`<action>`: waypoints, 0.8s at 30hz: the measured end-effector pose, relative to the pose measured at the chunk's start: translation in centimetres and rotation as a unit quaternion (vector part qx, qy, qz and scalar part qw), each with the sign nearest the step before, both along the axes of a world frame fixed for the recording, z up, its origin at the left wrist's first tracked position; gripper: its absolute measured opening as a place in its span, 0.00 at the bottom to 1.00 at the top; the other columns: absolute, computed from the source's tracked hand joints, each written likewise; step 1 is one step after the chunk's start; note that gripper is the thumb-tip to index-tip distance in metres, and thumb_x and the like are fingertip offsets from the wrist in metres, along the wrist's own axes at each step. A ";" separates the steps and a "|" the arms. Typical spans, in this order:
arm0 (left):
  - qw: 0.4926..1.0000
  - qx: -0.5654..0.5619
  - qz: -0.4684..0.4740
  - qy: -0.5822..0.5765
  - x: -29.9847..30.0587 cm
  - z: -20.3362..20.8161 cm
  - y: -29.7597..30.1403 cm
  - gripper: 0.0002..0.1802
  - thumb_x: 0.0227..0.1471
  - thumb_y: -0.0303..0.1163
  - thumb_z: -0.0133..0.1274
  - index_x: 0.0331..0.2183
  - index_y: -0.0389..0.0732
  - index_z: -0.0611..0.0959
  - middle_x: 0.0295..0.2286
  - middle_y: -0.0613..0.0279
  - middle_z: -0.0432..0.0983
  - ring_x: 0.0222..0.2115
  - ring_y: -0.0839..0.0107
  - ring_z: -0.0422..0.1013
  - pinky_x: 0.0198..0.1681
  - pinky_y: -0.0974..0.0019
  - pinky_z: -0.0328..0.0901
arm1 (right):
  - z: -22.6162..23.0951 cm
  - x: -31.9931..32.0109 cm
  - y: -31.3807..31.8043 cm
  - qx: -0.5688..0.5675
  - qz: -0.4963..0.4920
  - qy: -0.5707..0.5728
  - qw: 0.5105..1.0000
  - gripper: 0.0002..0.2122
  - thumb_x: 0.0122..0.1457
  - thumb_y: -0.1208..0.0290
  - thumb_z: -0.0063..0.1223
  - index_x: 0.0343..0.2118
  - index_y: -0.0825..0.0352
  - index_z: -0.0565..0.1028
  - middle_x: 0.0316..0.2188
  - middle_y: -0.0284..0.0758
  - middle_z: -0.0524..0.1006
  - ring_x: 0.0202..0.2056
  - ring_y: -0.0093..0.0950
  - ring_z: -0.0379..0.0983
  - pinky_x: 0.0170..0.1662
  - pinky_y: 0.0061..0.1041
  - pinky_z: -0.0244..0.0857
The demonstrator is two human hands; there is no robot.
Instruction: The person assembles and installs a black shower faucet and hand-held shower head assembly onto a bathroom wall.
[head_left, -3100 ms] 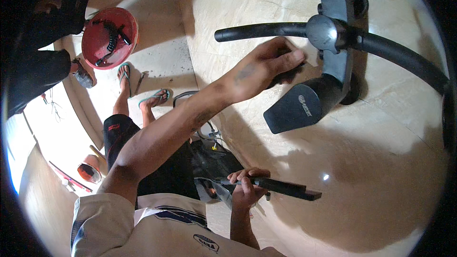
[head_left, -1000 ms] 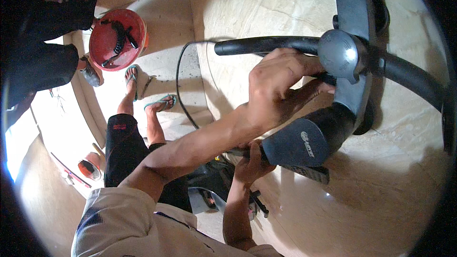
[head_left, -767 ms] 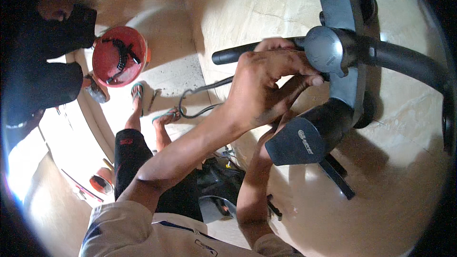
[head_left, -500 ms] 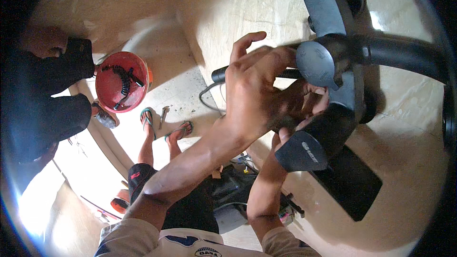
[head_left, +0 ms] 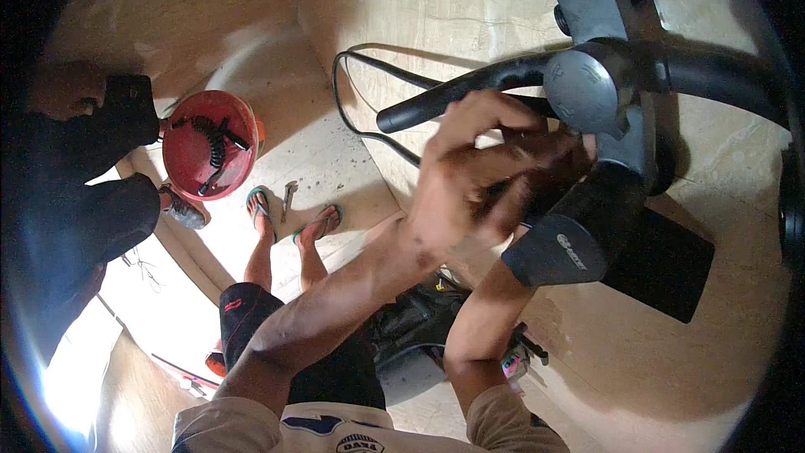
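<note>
My left hand (head_left: 470,176) reaches across to a black tubular frame (head_left: 721,84) with a grey curved plate (head_left: 579,0) and a round silver cap (head_left: 580,91). Its fingers are bent in just below the cap, blurred by motion; whatever they pinch is hidden. My right forearm (head_left: 482,331) comes up from below, and the right hand is mostly hidden behind my left hand and a black flared piece (head_left: 558,252) with a dark grey end. Left of the cap, a black curved bar (head_left: 461,96) sticks out above my left hand, and a black cable (head_left: 340,88) loops past its end.
A red bucket (head_left: 172,147) holding a black coiled cord (head_left: 216,151) stands at left beside another person's dark-clothed legs (head_left: 109,201). A wrench (head_left: 289,200) lies between my sandaled feet. A dark flat panel (head_left: 671,268) sits behind the flared piece; a black bag (head_left: 411,319) lies below.
The view has shifted, with the frame now slightly farther right. My left hand's raised finger has come down, and the black bar and cable loop show more fully.
</note>
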State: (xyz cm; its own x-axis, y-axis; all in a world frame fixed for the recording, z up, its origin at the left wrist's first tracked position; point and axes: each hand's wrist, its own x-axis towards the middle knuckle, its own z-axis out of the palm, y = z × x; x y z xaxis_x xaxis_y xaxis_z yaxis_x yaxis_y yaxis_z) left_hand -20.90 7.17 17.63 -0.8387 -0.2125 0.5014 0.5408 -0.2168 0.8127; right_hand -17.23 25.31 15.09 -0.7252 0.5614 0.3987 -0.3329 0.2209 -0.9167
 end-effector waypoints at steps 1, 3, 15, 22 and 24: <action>1.000 0.010 0.012 -0.023 -0.1 0.2 -0.1 0.16 0.31 0.22 0.54 0.31 0.39 0.82 0.32 0.59 0.69 0.33 0.64 0.66 0.36 0.64 0.61 | -0.3 0.1 0.2 -0.001 -0.001 -0.004 1.000 0.10 0.50 0.67 0.50 0.28 0.67 0.65 0.16 0.37 0.69 0.14 0.31 0.68 0.20 0.32 0.68; 0.996 0.034 0.034 -0.070 -0.2 0.6 -0.2 0.18 0.31 0.21 0.52 0.32 0.35 0.81 0.32 0.55 0.68 0.33 0.63 0.67 0.37 0.64 0.62 | -0.6 0.0 0.5 -0.002 -0.002 -0.006 1.000 0.10 0.51 0.67 0.50 0.28 0.67 0.65 0.16 0.37 0.69 0.14 0.31 0.67 0.20 0.31 0.68; 0.995 -0.062 -0.005 0.076 0.0 2.1 -0.4 0.16 0.32 0.21 0.51 0.31 0.34 0.81 0.33 0.56 0.69 0.34 0.61 0.69 0.37 0.63 0.62 | 0.6 1.7 1.2 -0.001 -0.018 -0.017 1.000 0.13 0.53 0.62 0.51 0.29 0.67 0.65 0.15 0.37 0.69 0.14 0.30 0.67 0.19 0.31 0.67; 0.992 -0.062 0.078 -0.081 0.3 2.8 -0.2 0.18 0.40 0.21 0.60 0.37 0.33 0.73 0.30 0.51 0.72 0.30 0.60 0.70 0.33 0.64 0.65 | 1.7 11.8 2.6 0.040 -0.092 -0.078 0.992 0.15 0.54 0.59 0.51 0.29 0.67 0.65 0.14 0.37 0.69 0.13 0.30 0.67 0.18 0.31 0.67; 0.994 -0.051 0.057 -0.081 0.1 2.0 1.1 0.16 0.40 0.20 0.59 0.35 0.34 0.74 0.28 0.51 0.74 0.29 0.58 0.72 0.32 0.63 0.65 | 6.6 14.1 3.6 0.077 -0.117 -0.045 0.989 0.15 0.54 0.58 0.52 0.29 0.67 0.65 0.14 0.37 0.69 0.13 0.30 0.67 0.18 0.31 0.67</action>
